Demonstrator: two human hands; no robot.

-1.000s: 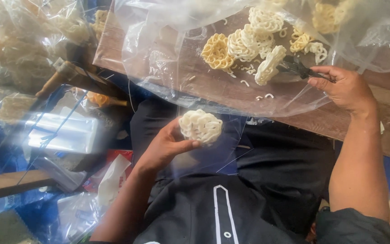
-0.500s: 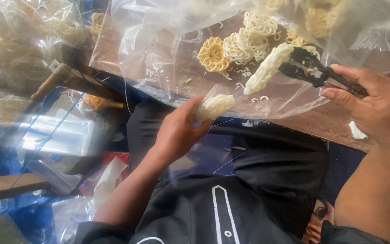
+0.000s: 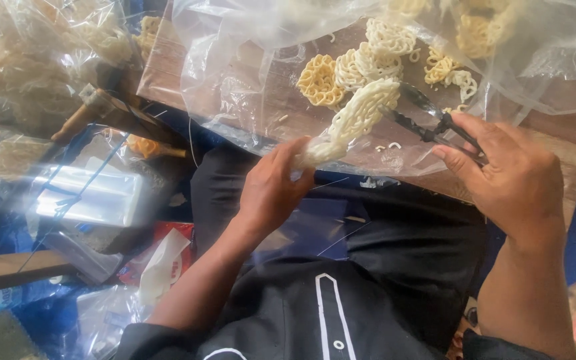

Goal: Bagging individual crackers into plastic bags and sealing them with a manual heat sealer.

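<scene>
Clear plastic sheeting [image 3: 235, 87] covers the wooden desk [image 3: 568, 143] above both hands. The right hand [image 3: 511, 180] grips black metal tongs [image 3: 428, 120] clamping a pale lacy cracker [image 3: 361, 113], whose lower end the left hand [image 3: 271, 190] pinches beside it.

Clear plastic bag [image 3: 248, 87] spread open at top centre, clear filled bags [image 3: 28, 73] stacked left, red-and-white packet [image 3: 161, 257] lower left
</scene>
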